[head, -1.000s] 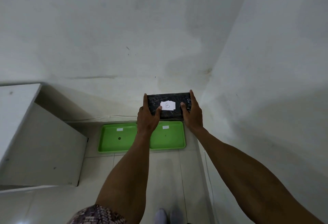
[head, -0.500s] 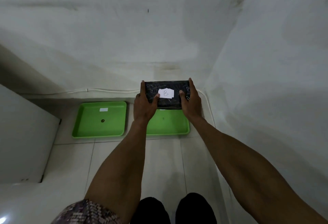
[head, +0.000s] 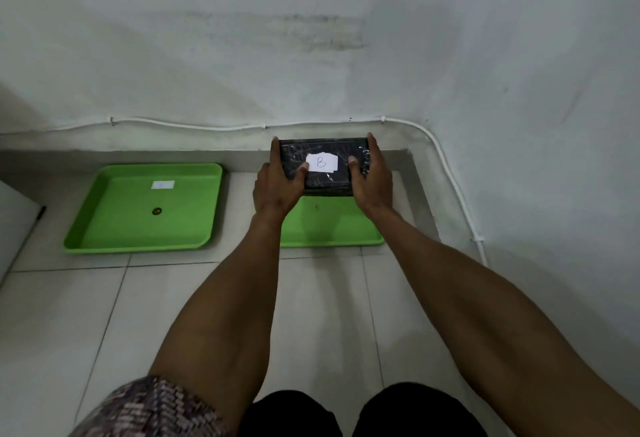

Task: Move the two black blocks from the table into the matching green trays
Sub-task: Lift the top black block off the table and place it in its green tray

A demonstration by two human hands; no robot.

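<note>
On floor: two green trays (head: 142, 208) | one black block (head: 323, 166) | both hands (head: 277, 187) gripping it

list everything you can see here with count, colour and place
black plastic-wrapped block: 1, black with a white paper label marked B, held above the right tray
green plastic trays: 2, bright green, on the tiled floor by the wall; left tray holds only a small white label, right tray partly hidden by the hands
white cable: 1, white, along the wall base
left hand: 1, gripping the block's left end
right hand: 1, gripping the block's right end
</note>
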